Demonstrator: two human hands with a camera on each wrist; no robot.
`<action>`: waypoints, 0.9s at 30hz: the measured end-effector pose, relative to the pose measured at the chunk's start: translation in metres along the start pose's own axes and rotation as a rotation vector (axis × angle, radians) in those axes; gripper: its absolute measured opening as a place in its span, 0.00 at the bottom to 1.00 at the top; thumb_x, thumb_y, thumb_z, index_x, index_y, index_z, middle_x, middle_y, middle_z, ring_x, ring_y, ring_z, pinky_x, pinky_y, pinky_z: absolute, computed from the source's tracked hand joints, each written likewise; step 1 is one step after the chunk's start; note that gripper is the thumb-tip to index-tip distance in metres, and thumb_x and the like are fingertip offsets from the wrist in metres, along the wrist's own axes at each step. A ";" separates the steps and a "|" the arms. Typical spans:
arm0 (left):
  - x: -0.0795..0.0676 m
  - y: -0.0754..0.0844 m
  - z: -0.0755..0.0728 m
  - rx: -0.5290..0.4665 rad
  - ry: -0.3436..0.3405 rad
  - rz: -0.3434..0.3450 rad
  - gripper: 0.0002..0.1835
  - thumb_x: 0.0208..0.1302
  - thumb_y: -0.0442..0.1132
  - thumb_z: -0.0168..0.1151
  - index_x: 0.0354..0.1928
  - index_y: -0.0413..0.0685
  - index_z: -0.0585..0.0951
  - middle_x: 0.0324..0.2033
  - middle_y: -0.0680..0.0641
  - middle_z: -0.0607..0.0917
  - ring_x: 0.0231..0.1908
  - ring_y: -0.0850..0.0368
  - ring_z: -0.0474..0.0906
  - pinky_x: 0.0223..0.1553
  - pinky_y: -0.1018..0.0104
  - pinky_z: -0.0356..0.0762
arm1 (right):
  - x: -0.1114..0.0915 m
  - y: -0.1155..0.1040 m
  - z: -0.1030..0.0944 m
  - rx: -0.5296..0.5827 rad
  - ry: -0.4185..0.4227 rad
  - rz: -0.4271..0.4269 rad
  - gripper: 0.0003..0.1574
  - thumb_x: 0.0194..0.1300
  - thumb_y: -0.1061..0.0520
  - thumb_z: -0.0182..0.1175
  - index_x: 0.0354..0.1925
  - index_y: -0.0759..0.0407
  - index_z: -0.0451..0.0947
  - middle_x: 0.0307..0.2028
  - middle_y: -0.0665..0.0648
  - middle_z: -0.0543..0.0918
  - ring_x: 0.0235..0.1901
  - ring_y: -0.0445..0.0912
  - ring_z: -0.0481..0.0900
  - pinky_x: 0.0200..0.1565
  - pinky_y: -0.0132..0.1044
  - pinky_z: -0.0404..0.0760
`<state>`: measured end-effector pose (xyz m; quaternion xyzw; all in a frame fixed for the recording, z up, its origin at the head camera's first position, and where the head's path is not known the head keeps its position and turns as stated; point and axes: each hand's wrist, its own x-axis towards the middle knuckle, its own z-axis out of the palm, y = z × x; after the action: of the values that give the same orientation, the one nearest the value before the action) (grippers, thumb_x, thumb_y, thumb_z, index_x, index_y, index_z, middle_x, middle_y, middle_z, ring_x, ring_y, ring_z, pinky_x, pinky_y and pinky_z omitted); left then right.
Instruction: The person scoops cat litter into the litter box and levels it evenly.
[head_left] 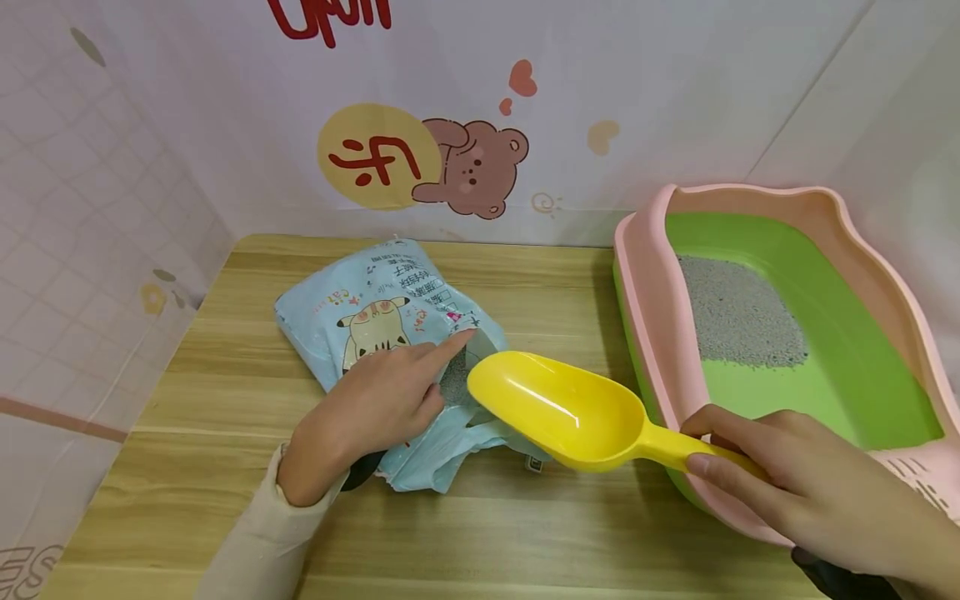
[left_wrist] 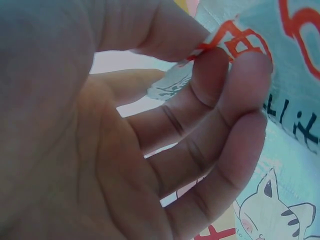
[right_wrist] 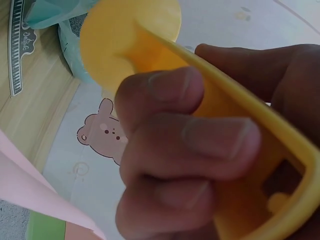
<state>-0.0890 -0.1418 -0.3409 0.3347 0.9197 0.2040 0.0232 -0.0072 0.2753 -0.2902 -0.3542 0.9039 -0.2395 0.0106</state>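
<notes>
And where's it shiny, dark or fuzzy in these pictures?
Head view: white glare on the yellow plastic scoop, shadow on the wood-grained tabletop beside the pink and green plastic tray; left wrist view: the bare left hand looks shaded and slightly fuzzy; right wrist view: the bare right hand looks dim.

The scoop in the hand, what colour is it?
The scoop is plain bright yellow, bowl and handle alike; the head view shows it best.
</notes>
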 end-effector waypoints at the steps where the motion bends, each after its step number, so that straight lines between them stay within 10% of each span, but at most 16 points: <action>1: 0.000 0.000 0.000 -0.001 -0.002 -0.001 0.38 0.67 0.28 0.58 0.81 0.47 0.72 0.26 0.57 0.74 0.22 0.61 0.65 0.25 0.65 0.70 | 0.001 0.000 0.001 0.007 -0.001 -0.004 0.31 0.69 0.67 0.72 0.55 0.33 0.76 0.25 0.25 0.63 0.22 0.22 0.61 0.29 0.19 0.65; 9: 0.001 0.001 -0.001 -0.009 -0.028 -0.023 0.38 0.68 0.28 0.58 0.81 0.47 0.71 0.25 0.57 0.74 0.22 0.61 0.66 0.25 0.65 0.70 | 0.011 -0.002 0.012 0.030 -0.007 -0.012 0.28 0.70 0.65 0.73 0.53 0.35 0.76 0.24 0.25 0.64 0.20 0.19 0.59 0.24 0.19 0.62; 17: 0.001 0.002 -0.001 -0.020 -0.051 -0.031 0.37 0.69 0.29 0.58 0.81 0.47 0.72 0.26 0.57 0.74 0.22 0.61 0.66 0.26 0.65 0.71 | 0.024 -0.008 0.023 -0.177 0.039 0.007 0.16 0.73 0.48 0.74 0.54 0.40 0.80 0.24 0.27 0.58 0.22 0.26 0.57 0.26 0.27 0.62; 27: 0.001 0.001 0.000 -0.050 -0.067 -0.025 0.35 0.73 0.30 0.59 0.81 0.47 0.72 0.48 0.43 0.90 0.27 0.58 0.72 0.32 0.63 0.77 | 0.051 -0.018 0.026 -0.302 -0.007 0.001 0.11 0.80 0.40 0.65 0.45 0.41 0.76 0.22 0.32 0.56 0.18 0.29 0.53 0.21 0.31 0.58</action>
<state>-0.0889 -0.1405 -0.3403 0.3291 0.9172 0.2151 0.0648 -0.0291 0.2196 -0.2974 -0.3521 0.9298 -0.0995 -0.0396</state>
